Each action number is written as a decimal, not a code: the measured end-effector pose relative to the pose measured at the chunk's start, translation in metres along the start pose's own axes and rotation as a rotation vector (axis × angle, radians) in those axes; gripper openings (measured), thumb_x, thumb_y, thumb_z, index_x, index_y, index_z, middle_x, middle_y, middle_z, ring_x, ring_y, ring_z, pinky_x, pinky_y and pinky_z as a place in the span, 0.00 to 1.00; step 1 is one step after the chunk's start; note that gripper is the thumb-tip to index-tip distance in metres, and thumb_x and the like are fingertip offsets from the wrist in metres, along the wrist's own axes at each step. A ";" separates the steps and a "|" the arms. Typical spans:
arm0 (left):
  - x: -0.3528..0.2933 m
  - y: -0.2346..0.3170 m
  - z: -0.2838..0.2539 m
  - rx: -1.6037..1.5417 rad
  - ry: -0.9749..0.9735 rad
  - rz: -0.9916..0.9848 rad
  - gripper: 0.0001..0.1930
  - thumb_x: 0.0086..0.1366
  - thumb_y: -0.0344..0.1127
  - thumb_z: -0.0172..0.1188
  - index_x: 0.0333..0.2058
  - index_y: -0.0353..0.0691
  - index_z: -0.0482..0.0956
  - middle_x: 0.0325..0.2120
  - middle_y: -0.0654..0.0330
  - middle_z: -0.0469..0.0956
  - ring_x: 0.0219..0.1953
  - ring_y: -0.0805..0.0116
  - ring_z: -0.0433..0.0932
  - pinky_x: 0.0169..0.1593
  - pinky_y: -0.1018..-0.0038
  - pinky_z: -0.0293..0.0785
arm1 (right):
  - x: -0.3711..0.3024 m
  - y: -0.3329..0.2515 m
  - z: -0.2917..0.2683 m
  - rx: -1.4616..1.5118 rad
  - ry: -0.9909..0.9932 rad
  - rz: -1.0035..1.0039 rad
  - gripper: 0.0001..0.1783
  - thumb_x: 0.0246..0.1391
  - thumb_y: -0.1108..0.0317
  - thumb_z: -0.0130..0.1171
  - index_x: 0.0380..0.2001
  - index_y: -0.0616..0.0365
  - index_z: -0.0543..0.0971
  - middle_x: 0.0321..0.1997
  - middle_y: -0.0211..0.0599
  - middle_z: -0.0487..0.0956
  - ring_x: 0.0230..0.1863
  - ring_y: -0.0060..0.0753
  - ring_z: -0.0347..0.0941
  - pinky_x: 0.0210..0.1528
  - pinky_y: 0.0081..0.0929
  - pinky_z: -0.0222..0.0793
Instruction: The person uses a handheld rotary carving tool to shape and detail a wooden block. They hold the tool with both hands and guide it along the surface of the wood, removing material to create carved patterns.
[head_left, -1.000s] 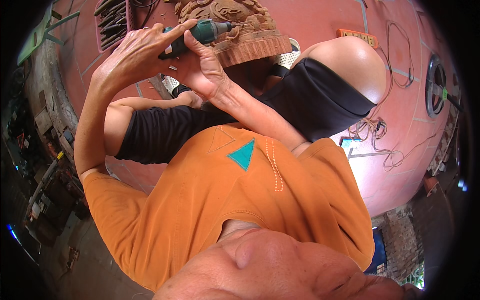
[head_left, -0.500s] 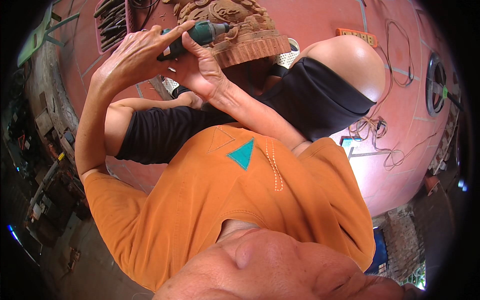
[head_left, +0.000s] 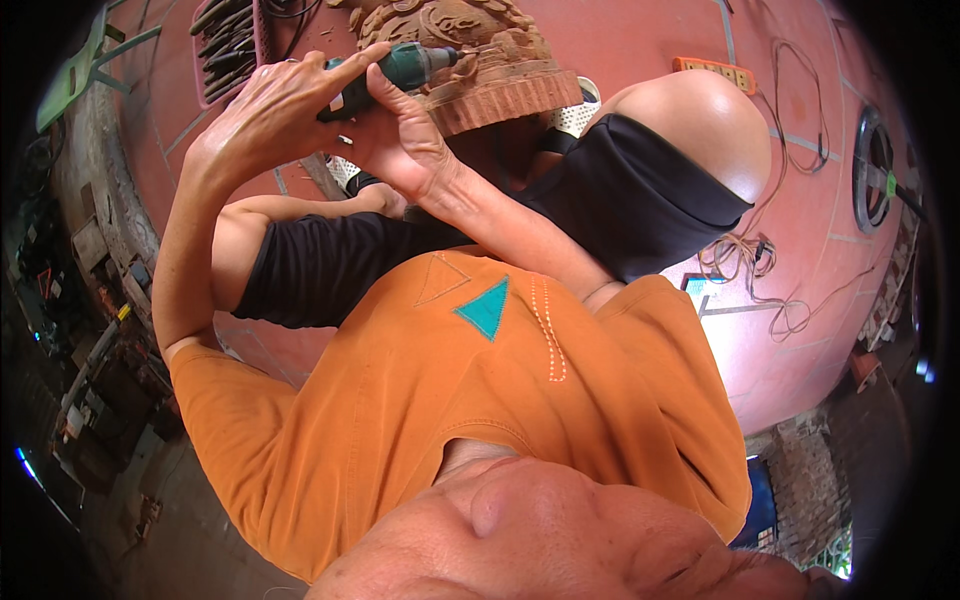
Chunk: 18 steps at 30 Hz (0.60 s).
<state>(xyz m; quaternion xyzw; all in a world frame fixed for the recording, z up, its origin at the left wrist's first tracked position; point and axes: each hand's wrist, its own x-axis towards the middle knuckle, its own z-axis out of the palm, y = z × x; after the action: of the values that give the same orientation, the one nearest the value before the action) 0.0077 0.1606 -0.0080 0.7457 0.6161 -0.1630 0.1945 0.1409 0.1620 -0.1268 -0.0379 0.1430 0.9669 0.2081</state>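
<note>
A dark green rotary tool (head_left: pixel 405 66) lies across both hands, its bit pointing right at a carved brown wooden piece (head_left: pixel 490 75) with a ridged relief and a thick base. My left hand (head_left: pixel 285 105) is wrapped over the tool's rear end from the left, with the index finger stretched along its body. From below, my right hand (head_left: pixel 400 150) supports the tool, its thumb pressed up against the side. The bit's thin tip seems to touch the carving near its middle. My right fingers are partly hidden behind the tool and the left hand.
A pink tray (head_left: pixel 262 50) of chisel-like tools lies at the upper left, near a green stool (head_left: pixel 75 75). An orange power strip (head_left: pixel 715 75) and tangled cords (head_left: pixel 745 255) are on the red tiled floor at right. A black wheel-like ring (head_left: pixel 872 170) stands at the far right.
Almost nothing differs. Both hands keep their hold on the rotary tool, and its bit stays at about the same spot on the carving.
</note>
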 end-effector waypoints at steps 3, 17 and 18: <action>0.000 0.001 -0.001 0.002 -0.011 -0.008 0.47 0.49 0.29 0.66 0.67 0.61 0.54 0.31 0.53 0.73 0.32 0.55 0.77 0.36 0.61 0.71 | 0.000 0.001 0.004 0.004 0.028 -0.012 0.25 0.54 0.52 0.63 0.52 0.47 0.72 0.49 0.29 0.76 0.51 0.33 0.71 0.55 0.48 0.67; 0.001 0.007 -0.010 -0.008 -0.037 -0.044 0.43 0.51 0.31 0.65 0.66 0.59 0.58 0.31 0.54 0.75 0.33 0.57 0.77 0.39 0.62 0.71 | 0.000 0.000 0.008 0.026 0.020 -0.029 0.23 0.55 0.53 0.63 0.50 0.48 0.72 0.47 0.30 0.77 0.50 0.33 0.72 0.55 0.48 0.68; 0.001 0.006 -0.009 -0.004 -0.030 -0.036 0.43 0.51 0.31 0.65 0.66 0.59 0.58 0.31 0.54 0.75 0.33 0.57 0.77 0.38 0.63 0.71 | 0.001 0.000 0.004 0.026 0.009 -0.024 0.23 0.55 0.53 0.63 0.51 0.48 0.72 0.48 0.31 0.76 0.52 0.34 0.71 0.56 0.50 0.67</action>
<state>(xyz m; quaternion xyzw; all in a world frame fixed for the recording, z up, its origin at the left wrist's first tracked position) 0.0136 0.1653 0.0001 0.7316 0.6266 -0.1764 0.2024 0.1402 0.1637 -0.1227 -0.0414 0.1559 0.9622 0.2196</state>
